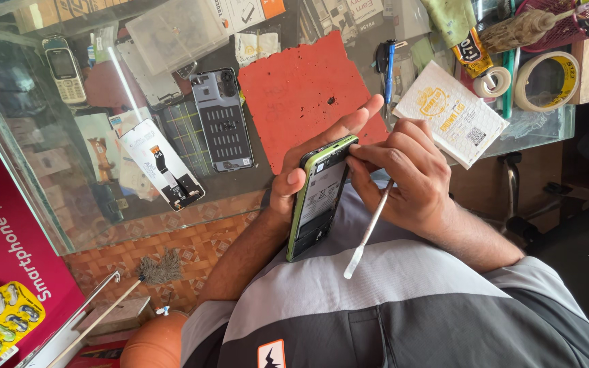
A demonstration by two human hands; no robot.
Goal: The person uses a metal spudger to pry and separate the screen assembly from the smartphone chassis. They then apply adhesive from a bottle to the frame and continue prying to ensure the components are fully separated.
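Note:
My left hand point(308, 160) grips an opened smartphone with a green frame point(318, 197), back cover off, battery and boards showing. It is held over my lap, tilted, just below the glass counter's edge. My right hand point(403, 180) pinches a thin white tool point(368, 230) and rests its fingertips on the phone's upper right edge. The tool's long end points down toward my grey shirt.
On the glass counter point(240, 191) lie a red mat point(305, 92), a grey phone back panel point(221, 119), a white display part point(161, 163), a keypad phone point(65, 68), a blue pen point(389, 68), tape rolls point(547, 82) and a printed card point(451, 112). A small brush point(151, 272) lies on the floor.

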